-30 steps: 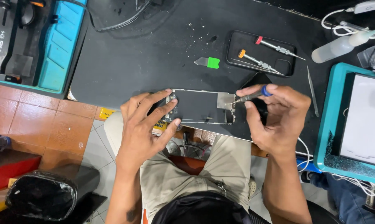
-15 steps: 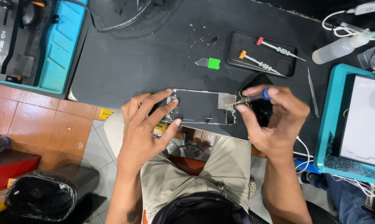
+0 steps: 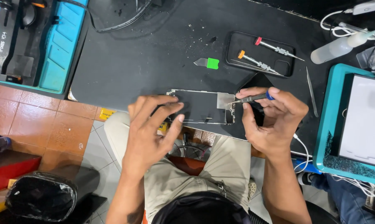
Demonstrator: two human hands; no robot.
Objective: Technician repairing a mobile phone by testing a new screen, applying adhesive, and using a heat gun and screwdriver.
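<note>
A phone screen assembly (image 3: 202, 107) with a metal back plate lies face down near the front edge of a black work mat (image 3: 154, 62). My left hand (image 3: 148, 132) presses its fingertips on the assembly's left end, holding it steady. My right hand (image 3: 274, 120) grips a small blue-capped screwdriver (image 3: 254, 98), whose tip touches the metal plate at the assembly's right end.
A black tray (image 3: 260, 54) behind holds two screwdrivers, one red-capped, one orange-capped. A green-handled pry tool (image 3: 207, 63) lies on the mat. Tweezers (image 3: 312, 93), a squeeze bottle (image 3: 341, 45), cables and a teal tray (image 3: 353, 124) sit at right. Another teal tray (image 3: 50, 49) is at left; a black bin (image 3: 42, 195) stands below.
The hands have hardly moved. The screwdriver's tip stays at the right end of the assembly, and my right fingers have shifted slightly on its handle.
</note>
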